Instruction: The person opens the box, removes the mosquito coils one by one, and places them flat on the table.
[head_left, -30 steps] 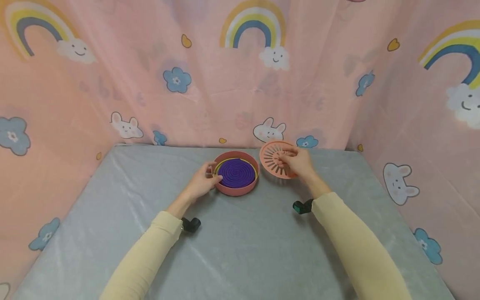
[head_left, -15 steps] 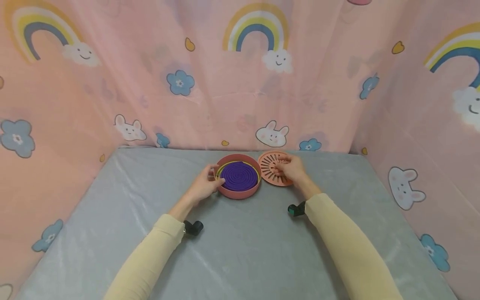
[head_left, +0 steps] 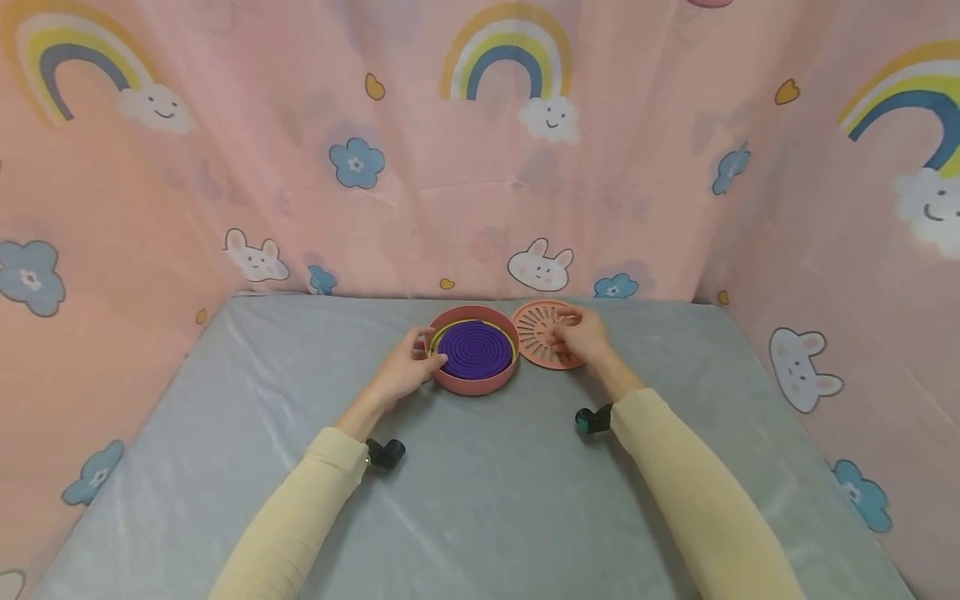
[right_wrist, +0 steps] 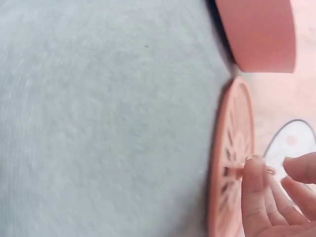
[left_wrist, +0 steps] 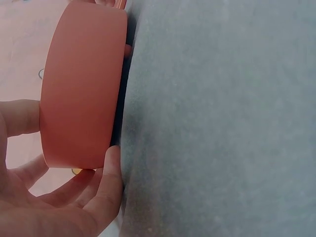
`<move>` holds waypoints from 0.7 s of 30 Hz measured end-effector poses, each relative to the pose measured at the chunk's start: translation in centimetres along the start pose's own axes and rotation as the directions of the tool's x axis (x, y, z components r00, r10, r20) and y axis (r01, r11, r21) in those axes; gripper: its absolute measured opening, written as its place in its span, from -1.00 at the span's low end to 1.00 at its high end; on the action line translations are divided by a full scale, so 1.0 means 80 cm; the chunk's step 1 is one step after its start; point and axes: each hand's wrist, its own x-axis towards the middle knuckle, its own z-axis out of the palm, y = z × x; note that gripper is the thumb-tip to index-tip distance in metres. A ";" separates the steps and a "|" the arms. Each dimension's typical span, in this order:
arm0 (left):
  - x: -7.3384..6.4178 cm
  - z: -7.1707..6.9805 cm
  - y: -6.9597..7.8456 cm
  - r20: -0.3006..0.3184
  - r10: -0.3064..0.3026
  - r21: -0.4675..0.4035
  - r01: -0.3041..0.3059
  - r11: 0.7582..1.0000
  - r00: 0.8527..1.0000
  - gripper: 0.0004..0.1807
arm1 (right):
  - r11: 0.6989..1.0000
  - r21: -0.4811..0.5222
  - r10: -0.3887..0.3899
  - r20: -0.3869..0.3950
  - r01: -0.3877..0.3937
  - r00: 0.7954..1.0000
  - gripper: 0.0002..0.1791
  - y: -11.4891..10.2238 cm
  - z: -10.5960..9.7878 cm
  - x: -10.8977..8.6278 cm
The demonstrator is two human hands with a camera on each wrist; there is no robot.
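My left hand (head_left: 405, 367) grips the left side of a round pink mosquito coil box (head_left: 472, 387), thumb at the rim and fingers about its lower wall (left_wrist: 84, 89). Inside the box lies a purple mosquito coil (head_left: 474, 350) with a yellow ring (head_left: 437, 332) around it. To the right, the slotted pink lid (head_left: 536, 333) lies flat on the table, close beside the box. My right hand (head_left: 588, 337) is over the lid's right part. In the right wrist view its fingers stand spread at the lid's small knob (right_wrist: 236, 172), one fingertip close against it.
A grey cloth covers the table (head_left: 480, 500). Behind it and at both sides hangs a pink printed curtain (head_left: 420, 208), close to the box and lid. Each wrist carries a small black camera (head_left: 386, 454).
The lid, tilted and raised in my right hand one second ago, has come down flat on the table beside the box. My left hand keeps its place on the box.
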 end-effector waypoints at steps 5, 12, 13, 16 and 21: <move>-0.001 -0.001 0.001 0.010 -0.005 -0.017 0.005 1.000 1.000 -0.36 | 0.987 -0.158 -0.043 -0.023 0.038 0.999 -0.56 -0.014 -0.006 -0.014; 0.001 -0.002 0.000 0.013 -0.015 -0.011 0.015 1.000 1.000 -0.36 | 0.973 -0.217 -0.085 -0.012 0.080 0.996 -0.58 -0.032 -0.004 -0.029; 0.001 -0.002 0.001 0.013 -0.017 -0.010 0.017 1.000 1.000 -0.36 | 0.972 -0.218 -0.092 -0.008 0.088 0.996 -0.58 -0.035 -0.003 -0.031; 0.001 -0.001 -0.001 0.011 -0.016 -0.011 0.016 1.000 1.000 -0.36 | 0.966 -0.230 -0.123 0.001 0.120 0.992 -0.60 -0.044 0.001 -0.036; 0.003 -0.001 0.000 0.010 -0.017 -0.020 0.017 1.000 1.000 -0.35 | 0.962 -0.215 -0.169 0.025 0.170 0.985 -0.62 -0.059 0.010 -0.047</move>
